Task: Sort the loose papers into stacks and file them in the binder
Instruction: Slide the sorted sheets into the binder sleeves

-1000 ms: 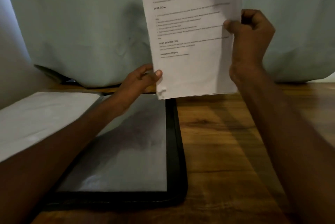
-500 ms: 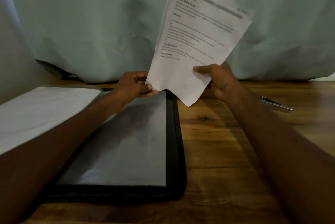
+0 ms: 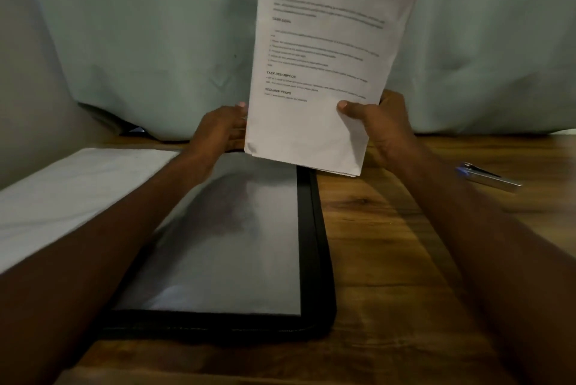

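The thin sheaf of white printed paper sheets (image 3: 324, 73), tilted toward two o'clock half a second ago, now stands nearly upright. The right hand (image 3: 378, 126) has dropped from the side edge to the lower edge; the left hand (image 3: 219, 129) now holds the left edge.

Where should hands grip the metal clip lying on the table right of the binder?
Probably across the long sides of the metal clip, coming from above. It lies flat on the wooden table, long and narrow, apart from the binder, with bare wood around it. Its details are blurred.
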